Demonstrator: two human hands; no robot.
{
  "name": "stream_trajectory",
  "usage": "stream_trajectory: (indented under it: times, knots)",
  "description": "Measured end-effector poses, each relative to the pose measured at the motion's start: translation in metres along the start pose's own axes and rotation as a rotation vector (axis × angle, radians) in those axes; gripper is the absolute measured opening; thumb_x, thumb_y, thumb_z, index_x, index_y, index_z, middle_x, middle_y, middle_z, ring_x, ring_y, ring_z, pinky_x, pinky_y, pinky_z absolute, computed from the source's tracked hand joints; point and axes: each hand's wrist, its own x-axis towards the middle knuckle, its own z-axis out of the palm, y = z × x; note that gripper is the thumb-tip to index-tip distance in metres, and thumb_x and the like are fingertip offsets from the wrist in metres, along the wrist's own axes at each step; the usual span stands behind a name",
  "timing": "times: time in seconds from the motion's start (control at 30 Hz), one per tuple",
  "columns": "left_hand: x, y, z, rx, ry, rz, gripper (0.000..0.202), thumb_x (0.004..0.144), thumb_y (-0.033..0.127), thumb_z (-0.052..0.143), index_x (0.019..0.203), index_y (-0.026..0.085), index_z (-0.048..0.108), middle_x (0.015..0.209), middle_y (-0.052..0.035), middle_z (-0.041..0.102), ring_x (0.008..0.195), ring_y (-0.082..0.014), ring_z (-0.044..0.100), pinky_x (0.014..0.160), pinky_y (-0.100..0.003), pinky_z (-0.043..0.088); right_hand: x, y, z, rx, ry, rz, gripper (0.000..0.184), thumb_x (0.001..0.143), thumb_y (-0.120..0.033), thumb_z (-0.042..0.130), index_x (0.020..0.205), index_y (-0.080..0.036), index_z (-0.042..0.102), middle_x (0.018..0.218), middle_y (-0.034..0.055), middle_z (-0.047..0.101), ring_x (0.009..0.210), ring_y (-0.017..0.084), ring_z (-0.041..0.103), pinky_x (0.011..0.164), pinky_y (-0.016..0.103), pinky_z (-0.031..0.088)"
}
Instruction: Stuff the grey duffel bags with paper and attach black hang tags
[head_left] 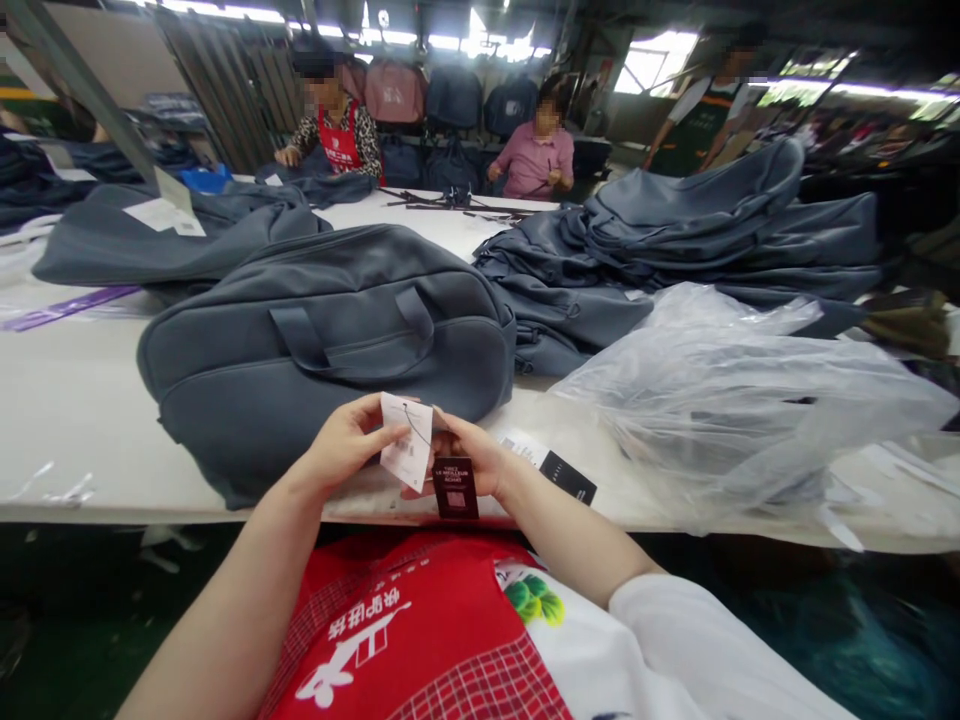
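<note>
My left hand [341, 443] pinches a white paper hang tag [406, 440] by its left edge, close to the table's front edge. My right hand [474, 458] grips the same bundle from the right, and a dark maroon tag [455, 487] with small print hangs below its fingers. A thin string shows on the white tag. Just behind both hands lies a grey duffel bag [322, 345] with two carry handles on top, resting on the white table [75, 400].
A heap of clear plastic bags [742, 400] lies to the right, with loose tags [551, 465] beside it. More grey bags [697, 240] are stacked at the right and back left. Two other people sit across the table.
</note>
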Motion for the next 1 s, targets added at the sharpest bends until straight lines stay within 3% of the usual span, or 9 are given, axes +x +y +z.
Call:
stream_trajectory:
  times: [0.07,0.13,0.27,0.33,0.43,0.6,0.67,0.83,1.0]
  knots:
    - [-0.001,-0.003,0.001,-0.097,0.079,-0.056,0.043,0.072,0.047,0.076,0.099,0.015,0.065,0.09,-0.0073,0.073,0.075,-0.0215,0.067,0.067,-0.032,0.058,-0.006,0.001,-0.002,0.002,-0.017,-0.017,0.068,0.084,-0.074,0.041,0.077,-0.011,0.064,0.075,0.0114,0.071,0.079,0.024,0.069,0.09,0.045,0.049]
    - [-0.001,-0.004,0.0,-0.135,0.179,-0.054,0.042,0.069,0.048,0.078,0.092,0.015,0.065,0.085,-0.005,0.072,0.068,-0.0178,0.064,0.06,-0.026,0.055,-0.012,0.001,-0.004,-0.022,-0.047,-0.077,0.066,0.081,-0.073,0.048,0.087,-0.01,0.065,0.082,0.0131,0.072,0.082,0.023,0.069,0.093,0.042,0.048]
    - [-0.001,-0.004,-0.003,-0.17,0.276,-0.074,0.047,0.066,0.05,0.08,0.094,0.016,0.063,0.081,-0.0028,0.07,0.065,-0.0151,0.062,0.056,-0.022,0.053,-0.023,0.001,-0.002,-0.137,-0.089,-0.16,0.056,0.068,-0.043,0.08,0.111,-0.011,0.064,0.104,0.0133,0.072,0.097,0.023,0.068,0.098,0.036,0.044]
    - [-0.001,-0.004,-0.004,-0.171,0.294,-0.069,0.047,0.065,0.051,0.08,0.092,0.016,0.063,0.08,-0.0023,0.07,0.064,-0.0148,0.061,0.055,-0.022,0.052,-0.027,0.0,0.001,-0.217,-0.059,-0.156,0.055,0.072,-0.036,0.078,0.118,-0.011,0.062,0.111,0.0157,0.07,0.1,0.023,0.067,0.098,0.037,0.044]
    - [-0.001,-0.003,-0.005,-0.137,0.321,-0.039,0.045,0.068,0.052,0.078,0.09,0.016,0.062,0.082,-0.0027,0.07,0.068,-0.0158,0.063,0.061,-0.024,0.054,-0.035,-0.004,0.01,-0.351,-0.006,-0.204,0.053,0.082,-0.048,0.067,0.121,-0.011,0.063,0.113,0.0176,0.068,0.1,0.023,0.067,0.094,0.038,0.046]
    - [-0.004,-0.004,-0.005,0.028,0.311,0.01,0.042,0.076,0.052,0.07,0.097,0.017,0.064,0.091,-0.0044,0.071,0.078,-0.0196,0.065,0.07,-0.027,0.054,-0.044,-0.014,0.027,-0.728,0.222,-0.376,0.039,0.086,-0.046,0.063,0.11,-0.016,0.071,0.099,0.0074,0.072,0.085,0.013,0.063,0.074,0.023,0.046]
    - [-0.006,-0.006,-0.004,0.086,0.298,0.018,0.039,0.079,0.051,0.067,0.097,0.017,0.064,0.091,-0.0042,0.071,0.08,-0.0201,0.065,0.072,-0.028,0.053,-0.042,-0.019,0.03,-0.694,0.333,-0.473,0.035,0.082,-0.042,0.069,0.105,-0.016,0.073,0.086,0.0043,0.072,0.073,0.011,0.062,0.068,0.022,0.046]
    - [-0.013,-0.009,0.001,0.116,0.197,0.007,0.035,0.083,0.048,0.063,0.099,0.017,0.064,0.092,-0.0036,0.071,0.081,-0.0198,0.064,0.075,-0.028,0.051,-0.032,-0.036,0.033,-0.353,0.524,-0.744,0.037,0.073,-0.04,0.077,0.102,-0.018,0.072,0.07,0.0023,0.071,0.06,0.012,0.061,0.057,0.021,0.046]
    - [-0.014,-0.007,0.011,0.251,0.165,0.011,0.029,0.086,0.045,0.058,0.099,0.019,0.064,0.09,-0.0027,0.07,0.081,-0.0204,0.063,0.074,-0.029,0.048,-0.02,-0.042,0.044,-0.297,0.494,-0.734,0.04,0.079,-0.05,0.067,0.099,-0.016,0.074,0.074,0.0046,0.071,0.059,0.012,0.061,0.054,0.022,0.047]
